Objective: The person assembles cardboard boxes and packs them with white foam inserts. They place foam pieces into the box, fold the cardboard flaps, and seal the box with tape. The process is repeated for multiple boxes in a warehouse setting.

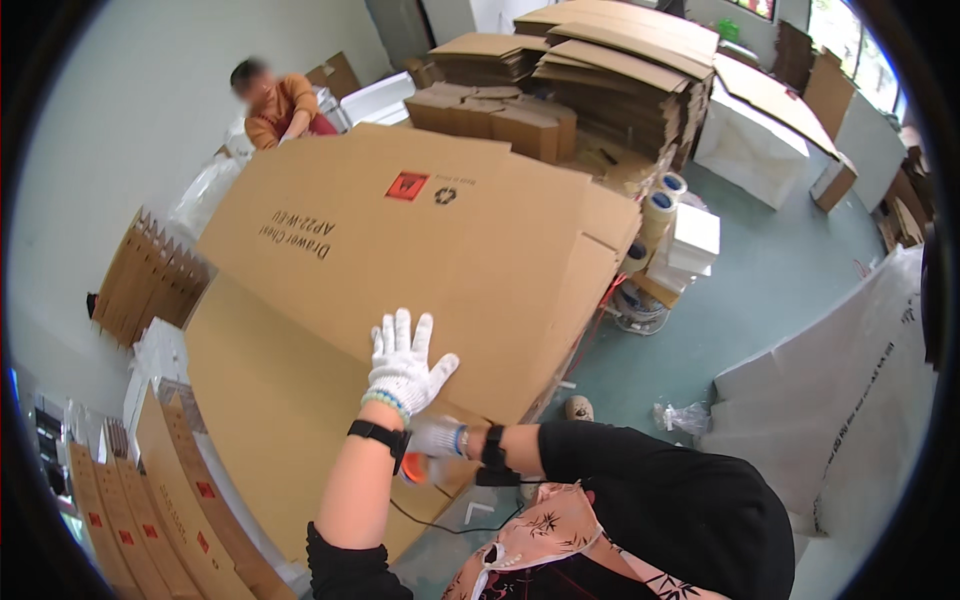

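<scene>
Stacked cartons fill the background; left hand lies spread on flattened carton; right hand, half hidden, clamps an orange-tipped tool.

A brown cardboard sheet is marked with a red square; beside it, white gloves and a teal floor are seen.

Large brown flattened carton — lying flat, flaps spread.
</scene>
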